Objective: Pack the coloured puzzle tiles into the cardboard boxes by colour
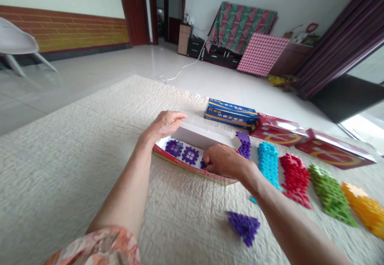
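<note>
An open long box (187, 169) with a red side and white inside lies on the cream quilted mat. Purple square window pieces (190, 155) sit in a row inside it. My left hand (168, 124) is at the box's far left corner, its fingers closed at the raised white lid (204, 135). Over the box's right part, my right hand (220, 160) reaches in with curled fingers, beside a partly hidden purple piece; what it grips, if anything, is hidden. Purple pieces (244, 145) are stacked past the box's right end, and a purple triangular cluster (244, 227) lies nearer me.
Rows of blue (268, 161), red (295, 179), green (331, 195) and yellow pieces (366, 211) lie at the right. Behind them stand blue boxes (229, 115) and red boxes (279, 131). A white chair (18, 39) is at the far left.
</note>
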Motion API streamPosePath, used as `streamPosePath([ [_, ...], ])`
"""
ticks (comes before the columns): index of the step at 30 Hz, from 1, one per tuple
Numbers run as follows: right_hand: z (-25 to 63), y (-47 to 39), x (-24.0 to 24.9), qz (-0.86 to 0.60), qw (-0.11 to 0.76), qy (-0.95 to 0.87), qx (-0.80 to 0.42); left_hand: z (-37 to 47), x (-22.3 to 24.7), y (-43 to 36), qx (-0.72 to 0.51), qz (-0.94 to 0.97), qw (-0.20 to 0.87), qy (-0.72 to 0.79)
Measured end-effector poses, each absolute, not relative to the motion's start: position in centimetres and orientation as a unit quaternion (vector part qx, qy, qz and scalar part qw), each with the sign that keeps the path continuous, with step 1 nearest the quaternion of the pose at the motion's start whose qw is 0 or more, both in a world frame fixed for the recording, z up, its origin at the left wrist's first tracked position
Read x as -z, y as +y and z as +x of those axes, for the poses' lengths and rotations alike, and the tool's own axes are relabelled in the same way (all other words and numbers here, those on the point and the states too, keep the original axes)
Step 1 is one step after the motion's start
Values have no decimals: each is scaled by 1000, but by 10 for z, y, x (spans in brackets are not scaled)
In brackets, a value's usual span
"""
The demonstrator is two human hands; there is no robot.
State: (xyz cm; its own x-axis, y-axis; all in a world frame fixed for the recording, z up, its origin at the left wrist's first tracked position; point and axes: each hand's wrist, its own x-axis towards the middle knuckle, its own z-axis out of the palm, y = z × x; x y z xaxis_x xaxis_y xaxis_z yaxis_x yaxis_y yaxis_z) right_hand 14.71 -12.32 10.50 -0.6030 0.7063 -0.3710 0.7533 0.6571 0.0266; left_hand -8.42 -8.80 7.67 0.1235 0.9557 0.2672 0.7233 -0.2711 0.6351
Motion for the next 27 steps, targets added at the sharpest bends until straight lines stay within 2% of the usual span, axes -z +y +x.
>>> streamPosePath([
  [4,143,-127,-107,404,196,891,70,-85,-75,-87,-327,728,176,576],
  [9,149,-124,-106,396,178,897,80,-85,-76,-88,-330,729,177,573],
  [14,148,-118,-108,426,110,894,86,-83,-77,-89,-332,730,174,572],
  [18,119,-117,-110,382,36,922,58,-84,-76,-87,-331,733,169,570],
  [27,71,-116,-95,341,83,937,3,-83,-78,-89,-338,732,172,566],
])
